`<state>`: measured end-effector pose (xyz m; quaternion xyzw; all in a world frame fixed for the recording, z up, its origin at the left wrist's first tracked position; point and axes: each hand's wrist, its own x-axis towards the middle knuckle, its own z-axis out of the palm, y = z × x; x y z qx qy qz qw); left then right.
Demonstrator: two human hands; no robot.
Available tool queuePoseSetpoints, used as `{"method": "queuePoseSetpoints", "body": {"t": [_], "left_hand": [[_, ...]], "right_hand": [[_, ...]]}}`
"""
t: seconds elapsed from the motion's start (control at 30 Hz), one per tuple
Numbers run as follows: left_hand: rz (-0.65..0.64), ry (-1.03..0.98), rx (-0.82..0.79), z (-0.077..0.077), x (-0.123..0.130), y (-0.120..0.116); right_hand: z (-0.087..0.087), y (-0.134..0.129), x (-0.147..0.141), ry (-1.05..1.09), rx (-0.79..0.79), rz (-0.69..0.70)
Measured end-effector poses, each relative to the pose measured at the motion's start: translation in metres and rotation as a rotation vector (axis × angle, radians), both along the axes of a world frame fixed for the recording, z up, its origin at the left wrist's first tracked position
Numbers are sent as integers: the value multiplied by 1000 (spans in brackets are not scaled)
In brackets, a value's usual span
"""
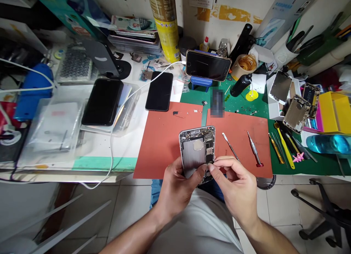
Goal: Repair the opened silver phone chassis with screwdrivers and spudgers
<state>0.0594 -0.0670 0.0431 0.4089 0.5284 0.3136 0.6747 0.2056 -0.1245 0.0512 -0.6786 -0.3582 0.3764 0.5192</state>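
An opened phone housing (192,153), with its inner boards bare and no screen on it, is tilted up over the near edge of the red-brown mat (164,148). My left hand (178,184) grips its lower left side, the thumb lying across the lower part. At its lower right edge, my right hand (233,188) has thumb and forefinger pinched together against the inner parts. Whatever sits between those fingertips is too small to make out. To the right of the phone lie a metal pry tool (230,147) and a screwdriver (255,148) with a red cap.
A phone on a blue stand (201,82) rises behind the mat. Dark phones (159,91) lie to the left, with a white cable (112,148) hanging over the table edge. Tweezers and a yellow tool (285,146) lie at right, beside a box of phone parts (274,104).
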Motion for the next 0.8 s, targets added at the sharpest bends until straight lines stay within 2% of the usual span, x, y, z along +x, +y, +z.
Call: {"method": "queuePoseSetpoints", "body": {"t": [0.2,0.33,0.4,0.57,0.8], "left_hand": [[-38,-31,-52,-5,-4,5],[-2,76,-12,-8,-10,5],[43,144,-47,-12,-14,6],[2,236,-105,-22,-20,8],[39,240,-157,-21,-17,9]], "right_hand": [[-4,5,-2,37,-21,-28],[-5,11,-7,53,21,-11],[-5,14,-8,72,39,-8],[-9,17,-8,147,30,-67],[-9,16,-6,180,16,-56]]}}
